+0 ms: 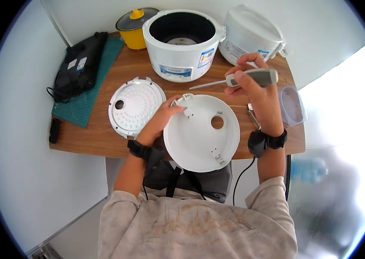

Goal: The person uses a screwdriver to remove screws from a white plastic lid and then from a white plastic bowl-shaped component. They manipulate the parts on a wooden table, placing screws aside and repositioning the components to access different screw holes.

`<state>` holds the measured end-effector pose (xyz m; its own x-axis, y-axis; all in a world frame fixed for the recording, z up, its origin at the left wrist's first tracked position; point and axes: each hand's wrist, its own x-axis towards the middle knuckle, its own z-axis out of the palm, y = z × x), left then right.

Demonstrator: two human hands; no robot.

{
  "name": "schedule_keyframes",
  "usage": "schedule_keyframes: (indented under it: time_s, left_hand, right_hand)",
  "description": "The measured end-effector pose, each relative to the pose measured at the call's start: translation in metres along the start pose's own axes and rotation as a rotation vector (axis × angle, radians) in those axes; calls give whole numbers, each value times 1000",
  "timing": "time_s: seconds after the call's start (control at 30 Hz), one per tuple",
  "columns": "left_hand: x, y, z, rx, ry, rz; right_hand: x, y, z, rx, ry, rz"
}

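My left hand (164,116) grips the left rim of a white round lid shell (199,140), its fingers near a small bracket and the hinge. The shell lies with its hollow inside up, past the table's front edge above my lap. It has a round hole and small fittings inside. My right hand (258,95) is closed around the grey-and-white handle of a screwdriver (262,77). The shaft points left, above the shell's far edge and apart from it. Left of the shell, a silver dimpled inner lid plate (134,103) with one round hole lies on the table.
An open white rice cooker body (178,56) stands behind the shell. Beside it are a second white cooker (251,34) and a yellow pot (134,38). A black device (79,64) rests on a green mat (72,110). At right sits a clear plastic container (292,105).
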<state>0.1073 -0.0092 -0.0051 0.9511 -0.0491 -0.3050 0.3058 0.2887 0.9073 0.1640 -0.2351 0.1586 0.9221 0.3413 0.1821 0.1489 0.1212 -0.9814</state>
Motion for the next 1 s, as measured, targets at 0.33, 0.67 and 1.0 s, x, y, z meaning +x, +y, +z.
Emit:
schedule_keyframes:
  time_s: [0.33, 0.67, 1.0]
  left_hand:
    - [39, 5, -6, 132, -103, -79]
    - [44, 8, -7, 173, -201, -119]
    - [35, 5, 4, 181, -15, -70]
  right_hand:
    - [23, 33, -14, -465, -210, -55]
    - [22, 42, 1, -487, -49, -63]
    - [24, 51, 7, -450, 6, -59]
